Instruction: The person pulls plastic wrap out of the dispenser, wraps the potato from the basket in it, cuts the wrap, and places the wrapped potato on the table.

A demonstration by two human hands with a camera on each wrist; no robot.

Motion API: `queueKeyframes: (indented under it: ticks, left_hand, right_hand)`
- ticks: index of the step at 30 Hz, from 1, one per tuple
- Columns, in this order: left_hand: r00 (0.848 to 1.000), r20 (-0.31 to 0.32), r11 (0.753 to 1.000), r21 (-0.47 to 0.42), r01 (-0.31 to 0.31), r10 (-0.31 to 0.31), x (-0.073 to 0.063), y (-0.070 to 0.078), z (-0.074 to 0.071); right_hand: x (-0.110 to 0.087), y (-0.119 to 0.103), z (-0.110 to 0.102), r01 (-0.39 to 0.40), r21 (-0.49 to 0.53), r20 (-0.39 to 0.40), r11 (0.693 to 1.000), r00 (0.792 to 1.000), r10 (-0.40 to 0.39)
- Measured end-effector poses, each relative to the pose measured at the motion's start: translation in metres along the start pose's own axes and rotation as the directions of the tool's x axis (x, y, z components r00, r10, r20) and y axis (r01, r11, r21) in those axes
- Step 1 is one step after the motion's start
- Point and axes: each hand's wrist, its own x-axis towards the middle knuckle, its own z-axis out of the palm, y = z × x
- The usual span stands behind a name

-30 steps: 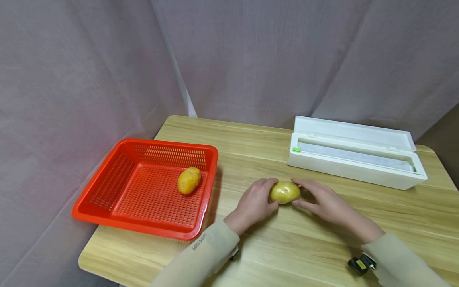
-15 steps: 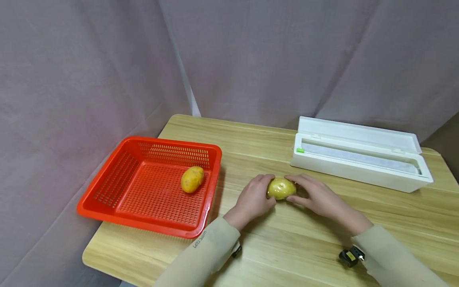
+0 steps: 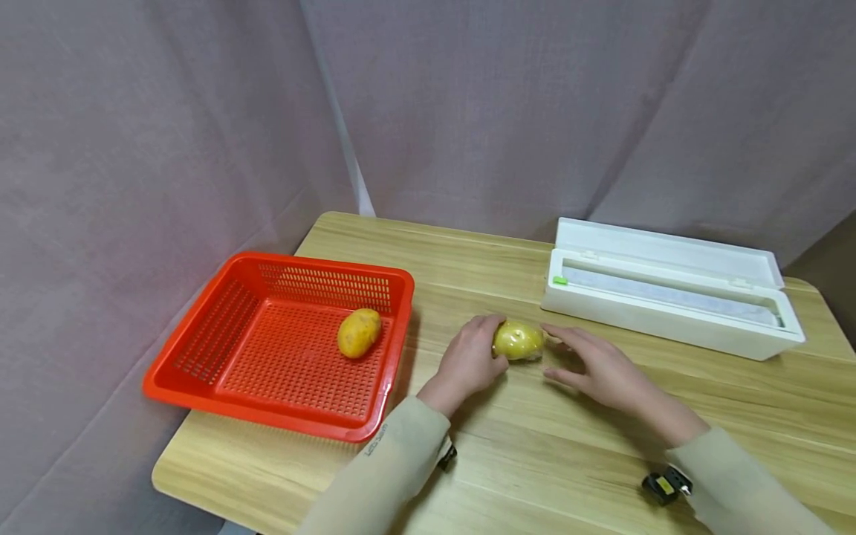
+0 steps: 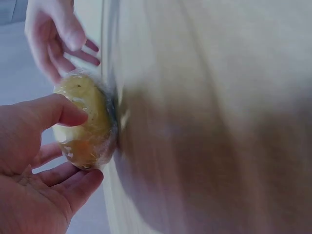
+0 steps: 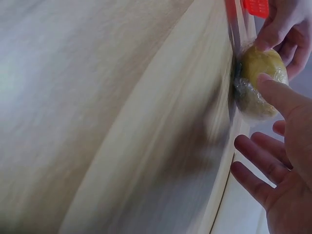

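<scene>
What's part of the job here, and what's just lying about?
In the job:
plastic-wrapped potato, gripped by the left hand
right hand, close beside it

Lying about, untouched (though possibly supplies):
red basket
bare potato, inside it
white box, lid up

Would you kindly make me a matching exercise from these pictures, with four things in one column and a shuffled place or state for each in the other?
Things
1. Film-wrapped potato
2. Red basket
3. White box
4. Right hand

Places or states
A. Lid swung back
B. Fingers parted, gripping nothing
C. One potato inside
D. Held by the left hand

Pairs: 1-D, 2-C, 3-A, 4-B
</scene>
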Motion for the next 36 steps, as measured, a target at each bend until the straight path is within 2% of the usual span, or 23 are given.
queueKeyframes:
  ticks: [6,12,17,21,27,33,36]
  left_hand:
    - [1.0,-0.003,1.0,-0.011,0.025,-0.025,0.011,-0.001,-0.004]
    - [0.998,0.006,0.998,0.025,0.063,-0.063,0.027,-0.002,-0.01]
    - [0.996,0.041,0.994,0.079,0.082,-0.085,0.045,0.001,-0.018]
    - [0.992,0.094,0.982,0.178,0.068,-0.086,0.061,0.007,-0.023]
    - [0.985,0.149,0.943,0.33,0.03,-0.084,0.08,0.009,-0.03]
    - [0.984,0.168,0.927,0.375,-0.01,-0.057,0.094,0.003,-0.041]
    - [0.985,0.158,0.925,0.381,0.0,-0.065,0.099,0.0,-0.047]
  right_hand:
    - [-0.01,0.002,-0.008,-0.014,0.006,0.023,1.0,1.0,0.014]
    - [-0.017,0.003,-0.012,-0.04,0.001,0.034,0.999,0.999,0.04]
    - [-0.023,0.005,-0.015,-0.065,0.006,0.046,0.998,0.997,0.065]
    - [-0.03,0.006,-0.017,-0.069,0.006,0.037,0.998,0.997,0.068]
    - [-0.036,0.006,-0.019,-0.074,0.014,0.033,0.997,0.997,0.074]
    - [-0.041,0.005,-0.021,-0.069,-0.003,0.008,0.998,0.998,0.069]
    - [-0.043,0.006,-0.022,-0.064,-0.015,-0.009,0.998,0.998,0.064]
